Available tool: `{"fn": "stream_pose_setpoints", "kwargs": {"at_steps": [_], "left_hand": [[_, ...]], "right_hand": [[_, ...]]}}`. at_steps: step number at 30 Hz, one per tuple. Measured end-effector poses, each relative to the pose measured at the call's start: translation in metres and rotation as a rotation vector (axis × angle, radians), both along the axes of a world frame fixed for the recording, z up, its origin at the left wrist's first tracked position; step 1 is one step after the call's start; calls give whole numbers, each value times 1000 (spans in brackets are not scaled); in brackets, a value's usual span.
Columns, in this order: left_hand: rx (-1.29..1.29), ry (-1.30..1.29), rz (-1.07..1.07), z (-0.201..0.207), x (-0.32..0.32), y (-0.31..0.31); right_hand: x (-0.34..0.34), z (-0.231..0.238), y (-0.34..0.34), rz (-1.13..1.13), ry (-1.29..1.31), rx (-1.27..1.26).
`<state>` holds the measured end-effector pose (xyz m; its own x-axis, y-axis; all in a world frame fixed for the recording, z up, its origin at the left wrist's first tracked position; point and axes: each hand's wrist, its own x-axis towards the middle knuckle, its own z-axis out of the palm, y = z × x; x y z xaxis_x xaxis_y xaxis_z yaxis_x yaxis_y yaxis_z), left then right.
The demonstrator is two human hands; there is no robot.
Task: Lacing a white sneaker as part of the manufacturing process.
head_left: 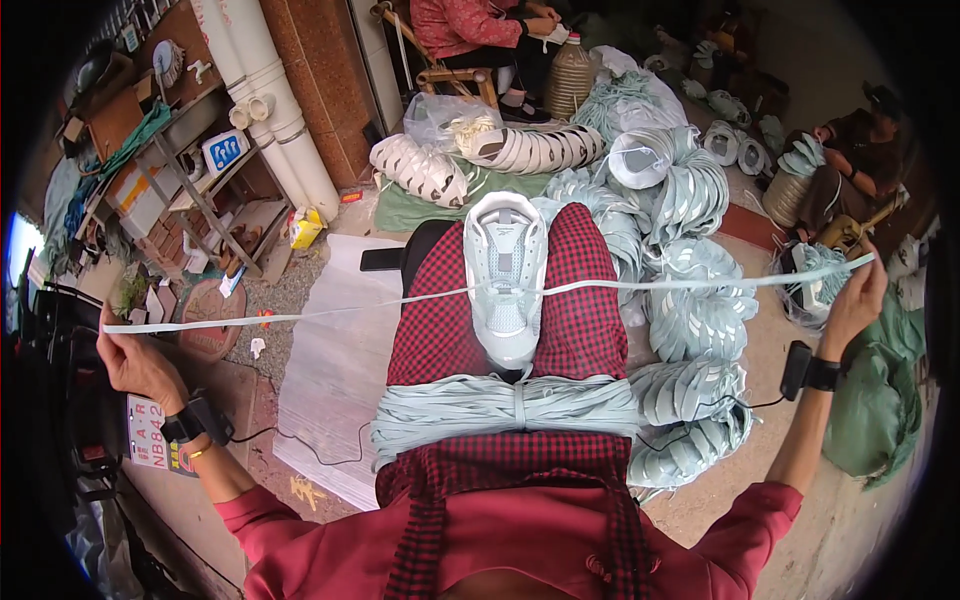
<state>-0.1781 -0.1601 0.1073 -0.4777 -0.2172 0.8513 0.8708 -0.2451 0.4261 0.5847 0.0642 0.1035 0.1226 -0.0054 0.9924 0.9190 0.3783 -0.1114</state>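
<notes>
Both my arms are spread wide, stretching a pale mint shoelace (700, 284) nearly straight. One end is pinched in my left hand (138, 362), far out to the left. My right hand (856, 298) grips the other end, somewhat higher at the far right. Midway the lace crosses a pale grey-green shoe upper (507, 250), seemingly through the eyelets near its toe end. The upper rests on my lap, over a red and black checked apron (585, 330), with its toe toward me. Across my lap nearer my body lies a tied bundle of matching laces (450, 412).
Stacked mint uppers (700, 300) line the right side, with white uppers (550, 148) ahead. A white sheet (335, 370) covers floor at left, below a cluttered shelf (190, 190). A green sack (875, 410) stands at right. Two people (470, 40) (860, 150) sit beyond, handling things.
</notes>
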Motion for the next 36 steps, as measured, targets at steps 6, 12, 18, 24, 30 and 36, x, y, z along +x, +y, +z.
{"fn": "stream_pose_setpoints", "kwargs": {"at_steps": [6,12,18,24,30,36], "left_hand": [[-498,-212,-888,-69,134,118],[-760,-339,-1368,-126,215,168],[-799,-360,-1380,-151,220,171],[-746,-386,-1349,-152,224,167],[-809,-266,-1169,-153,229,165],[-907,-152,-1137,-145,233,171]], "right_hand": [[-214,-100,-4,1172,449,-856],[-302,-131,5,1255,161,-1107],[-308,-125,3,1129,50,-1017],[-320,-100,-6,1027,-199,-950],[-335,-101,2,1009,-288,-911],[-325,-126,9,1205,202,-1248]]}}
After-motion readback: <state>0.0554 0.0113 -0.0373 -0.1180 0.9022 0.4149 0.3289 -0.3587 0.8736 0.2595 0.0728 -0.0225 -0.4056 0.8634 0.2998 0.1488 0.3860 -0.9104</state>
